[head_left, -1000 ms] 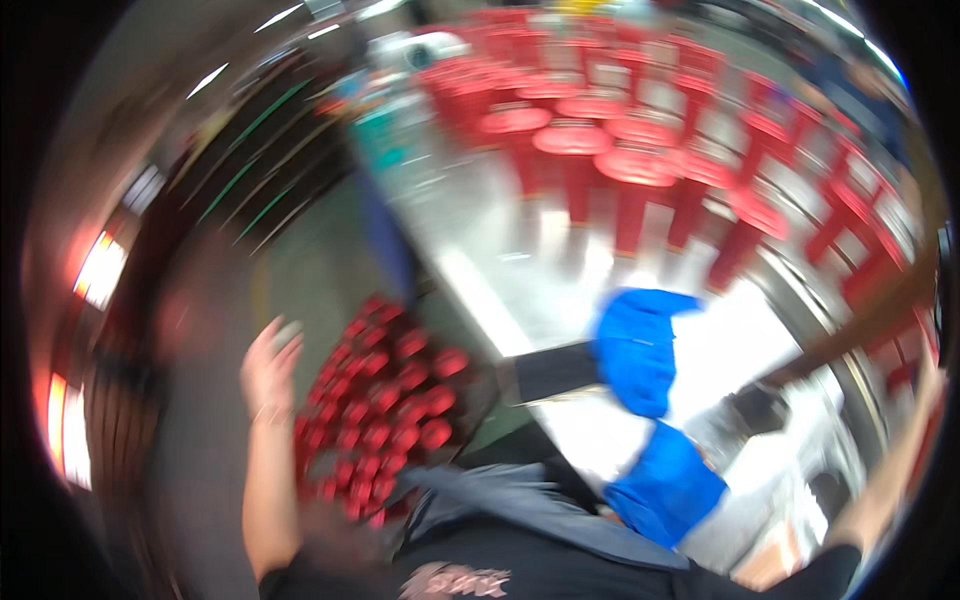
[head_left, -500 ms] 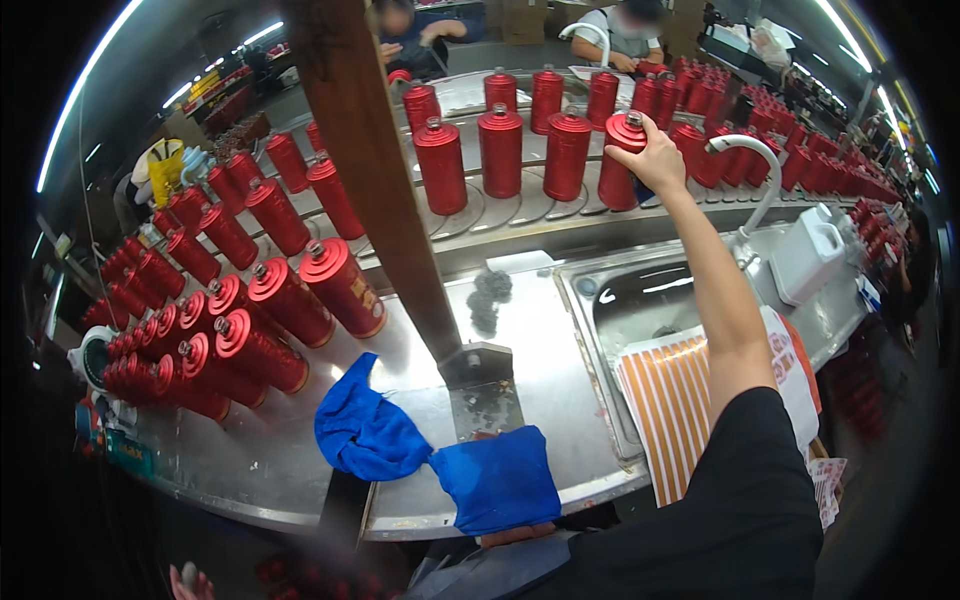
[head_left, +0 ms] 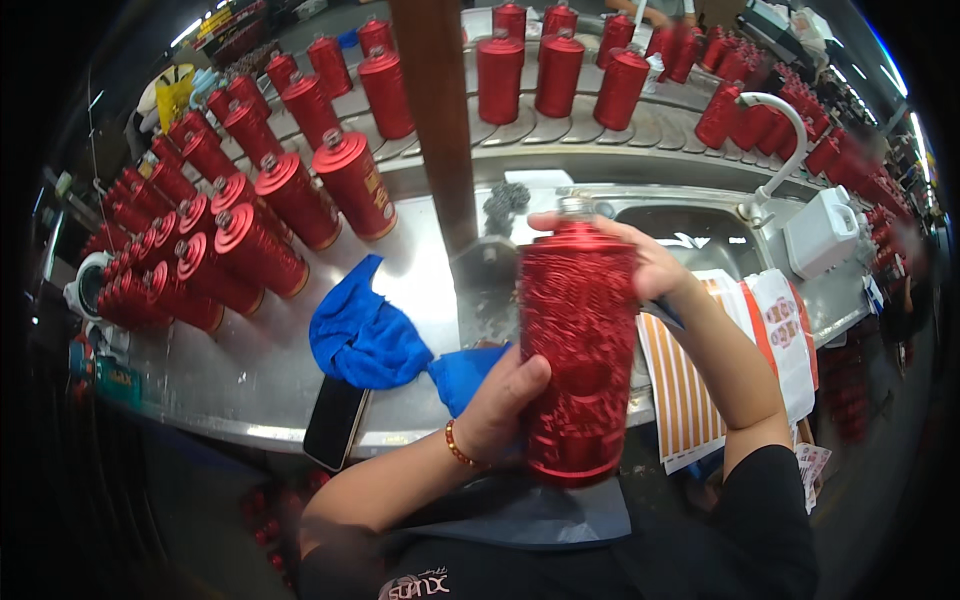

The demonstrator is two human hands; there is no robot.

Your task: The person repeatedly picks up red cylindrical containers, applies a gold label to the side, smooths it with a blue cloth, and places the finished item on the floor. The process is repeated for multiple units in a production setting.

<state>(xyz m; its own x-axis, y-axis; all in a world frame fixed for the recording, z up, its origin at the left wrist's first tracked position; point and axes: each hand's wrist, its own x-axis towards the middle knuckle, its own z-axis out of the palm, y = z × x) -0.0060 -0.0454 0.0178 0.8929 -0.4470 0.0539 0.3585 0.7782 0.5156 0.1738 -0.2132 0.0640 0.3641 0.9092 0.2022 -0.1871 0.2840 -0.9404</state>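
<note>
A red metallic bottle (head_left: 578,350) with a textured surface and a silver neck stands upright close in front of me, held off the counter between both hands. My left hand (head_left: 500,400), with a beaded bracelet at its wrist, grips the lower left side, thumb across the front. My right hand (head_left: 655,262) wraps the shoulder from the right, and its fingertips show behind the neck. Left of the bottle, a crumpled blue cloth (head_left: 365,330) lies on the metal counter (head_left: 260,385). A second blue cloth (head_left: 462,375) is partly hidden behind my left hand.
Red bottles (head_left: 358,190) stand grouped on the left counter, and others ride a curved conveyor (head_left: 560,135) at the back. A brown post (head_left: 440,130) rises mid-counter. A phone (head_left: 335,422) overlaps the front edge. Right are a sink (head_left: 690,232), faucet (head_left: 790,150) and white jug (head_left: 822,235).
My right hand has brought the bottle from the conveyor to in front of me. My left hand now grips it too. The view has tipped downward.
</note>
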